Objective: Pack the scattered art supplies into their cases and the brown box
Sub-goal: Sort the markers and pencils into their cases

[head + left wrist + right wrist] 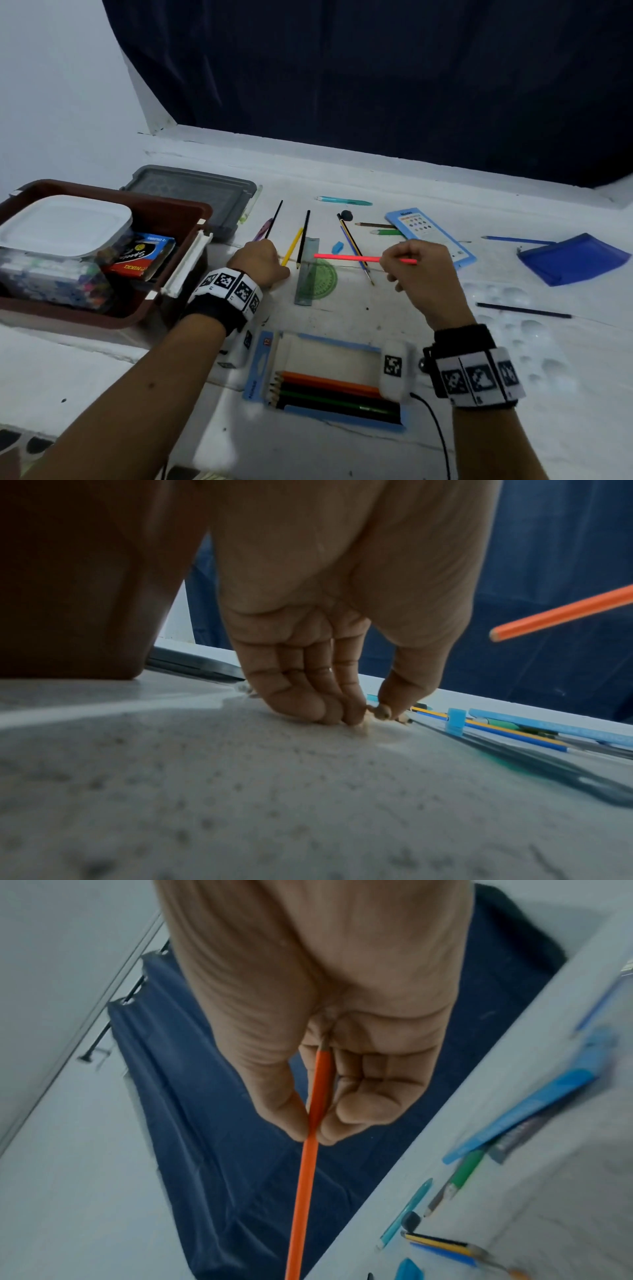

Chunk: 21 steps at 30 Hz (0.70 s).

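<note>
Nearest us lies the open pencil case point(325, 353), our landmark: its tray holds a few coloured pencils bunched along the near edge, with the far part of the tray bare. Beyond the case, our right hand point(423, 270) hangs above the counter point(376, 315), thumb and fingertips pinching one end of an orange pencil point(346, 256) that sticks out level toward the left. The right wrist view confirms that pinch, the other fingers curled in behind the shaft.

Beyond the case and to its left, our left hand point(260, 260) is down on the counter. In the left wrist view its fingers are curled with their tips pressed to the surface and the thumb meeting them, as if nipping something small or thin. A yellow pencil point(292, 246) lies just beside it, but we cannot tell whether it is gripped.

Left of the case stands the brown box point(164, 209), already holding a white-lidded tub and a crayon packet. Beyond the case a ruler point(308, 270), brushes, pens and more pencils lie scattered.

We judge the step in hand to be gathering loose pencils for the case. Next, we would bring the orange pencil back, line it up with those in the tray and lay it in the bare part without knocking the others.
</note>
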Tool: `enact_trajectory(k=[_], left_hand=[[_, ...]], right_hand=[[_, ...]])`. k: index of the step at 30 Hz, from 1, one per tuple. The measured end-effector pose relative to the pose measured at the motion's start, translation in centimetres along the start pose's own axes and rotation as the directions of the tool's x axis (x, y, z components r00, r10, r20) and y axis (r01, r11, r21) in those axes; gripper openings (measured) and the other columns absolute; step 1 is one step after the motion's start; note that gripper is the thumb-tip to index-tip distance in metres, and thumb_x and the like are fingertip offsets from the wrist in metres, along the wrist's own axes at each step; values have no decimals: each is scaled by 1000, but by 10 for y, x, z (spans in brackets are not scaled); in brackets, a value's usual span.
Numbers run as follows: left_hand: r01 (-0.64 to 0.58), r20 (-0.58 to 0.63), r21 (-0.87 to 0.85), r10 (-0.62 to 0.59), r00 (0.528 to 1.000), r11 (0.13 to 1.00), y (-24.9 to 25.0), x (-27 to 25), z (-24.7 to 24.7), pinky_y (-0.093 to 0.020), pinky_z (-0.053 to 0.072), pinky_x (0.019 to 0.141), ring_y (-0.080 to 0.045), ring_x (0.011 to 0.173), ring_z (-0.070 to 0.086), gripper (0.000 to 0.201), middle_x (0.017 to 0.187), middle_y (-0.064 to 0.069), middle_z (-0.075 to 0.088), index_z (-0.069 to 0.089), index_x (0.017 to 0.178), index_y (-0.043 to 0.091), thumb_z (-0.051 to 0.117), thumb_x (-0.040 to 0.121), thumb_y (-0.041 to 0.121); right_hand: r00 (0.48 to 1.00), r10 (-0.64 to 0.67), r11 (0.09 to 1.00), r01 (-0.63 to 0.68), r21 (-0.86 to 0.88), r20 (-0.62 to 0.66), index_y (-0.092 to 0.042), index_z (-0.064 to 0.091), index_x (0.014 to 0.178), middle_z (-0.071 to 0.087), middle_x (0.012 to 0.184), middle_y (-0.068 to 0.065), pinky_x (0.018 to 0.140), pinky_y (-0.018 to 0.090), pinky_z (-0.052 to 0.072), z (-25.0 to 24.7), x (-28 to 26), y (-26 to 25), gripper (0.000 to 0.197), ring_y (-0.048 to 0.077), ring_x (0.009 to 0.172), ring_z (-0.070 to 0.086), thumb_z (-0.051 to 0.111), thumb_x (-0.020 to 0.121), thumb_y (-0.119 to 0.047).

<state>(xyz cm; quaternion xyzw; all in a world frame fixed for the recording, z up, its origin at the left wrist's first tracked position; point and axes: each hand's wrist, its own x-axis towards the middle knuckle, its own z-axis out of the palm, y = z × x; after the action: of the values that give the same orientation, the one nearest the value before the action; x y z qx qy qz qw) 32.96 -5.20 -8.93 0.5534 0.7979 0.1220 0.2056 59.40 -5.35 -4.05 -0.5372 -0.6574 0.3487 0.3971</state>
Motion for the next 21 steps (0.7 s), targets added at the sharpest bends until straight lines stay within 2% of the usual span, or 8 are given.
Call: enact_trajectory(k=[4, 7, 10, 12, 14, 15, 18, 21], left_hand=[[-32, -31, -78, 30, 999, 996, 2, -1, 6, -30, 53, 77, -23, 85, 65, 20, 87, -4, 71, 70, 72, 12, 70, 77, 31], [-49, -39, -116, 45, 998, 992, 4, -1, 3, -28, 52, 76, -23, 85, 64, 25, 88, -7, 72, 71, 70, 9, 72, 79, 32], [-99, -52, -160, 92, 994, 982, 8, -5, -8, -27, 50, 76, -24, 92, 65, 20, 91, -7, 72, 72, 66, 15, 72, 79, 30], [-167, -61, -187, 158, 986, 968, 14, -16, -15, -29, 50, 84, -21, 93, 65, 15, 83, -5, 72, 74, 68, 16, 71, 79, 25], [-256, -56, -204, 250, 967, 945, 21, -33, -20, -30, 44, 96, -17, 82, 63, 12, 65, 3, 66, 75, 72, 12, 69, 81, 18], [-304, -46, -217, 301, 952, 928, 23, -43, -23, -29, 42, 94, -15, 74, 61, 14, 59, 7, 63, 74, 70, 12, 67, 82, 15], [-425, -6, -254, 439, 899, 869, 25, -74, -30, -18, 37, 70, 2, 51, 53, 33, 45, 16, 54, 62, 56, 26, 63, 84, 8], [-498, 58, -252, 527, 848, 829, 21, -101, -27, -19, 42, 60, 5, 56, 55, 24, 57, 13, 62, 69, 61, 20, 64, 81, 8]], right_hand=[[986, 100, 985, -79, 156, -130, -11, 71, 85, 69, 68, 3, 55, 23, 53, -7, -39, 18, 5, 12, 60, 64, 74, 83, -9], [964, 158, 962, -102, 252, -213, -8, 70, 84, 69, 69, 7, 54, 19, 51, -11, -57, 30, 6, 13, 60, 63, 75, 82, -5], [943, 183, 938, -82, 338, -279, -5, 71, 85, 69, 69, 9, 56, 21, 53, -13, -73, 33, 5, 14, 62, 63, 73, 82, -1], [928, 217, 914, -86, 395, -301, -5, 72, 86, 69, 71, 11, 59, 25, 53, -12, -84, 33, 5, 17, 64, 62, 73, 83, -2], [910, 284, 868, -111, 484, -301, -3, 73, 87, 68, 71, 10, 60, 27, 53, -9, -95, 31, 3, 17, 66, 61, 72, 84, -4], [898, 315, 843, -117, 526, -306, -2, 73, 87, 67, 70, 8, 60, 26, 52, -8, -101, 30, 4, 16, 66, 60, 71, 85, -6], [849, 385, 771, -81, 632, -361, -1, 71, 87, 66, 69, 6, 59, 24, 52, -6, -118, 29, 10, 15, 67, 61, 69, 89, -10], [780, 451, 726, -39, 687, -433, -5, 68, 81, 65, 71, 7, 57, 21, 52, -11, -136, 31, 13, 15, 69, 64, 67, 92, -13]])
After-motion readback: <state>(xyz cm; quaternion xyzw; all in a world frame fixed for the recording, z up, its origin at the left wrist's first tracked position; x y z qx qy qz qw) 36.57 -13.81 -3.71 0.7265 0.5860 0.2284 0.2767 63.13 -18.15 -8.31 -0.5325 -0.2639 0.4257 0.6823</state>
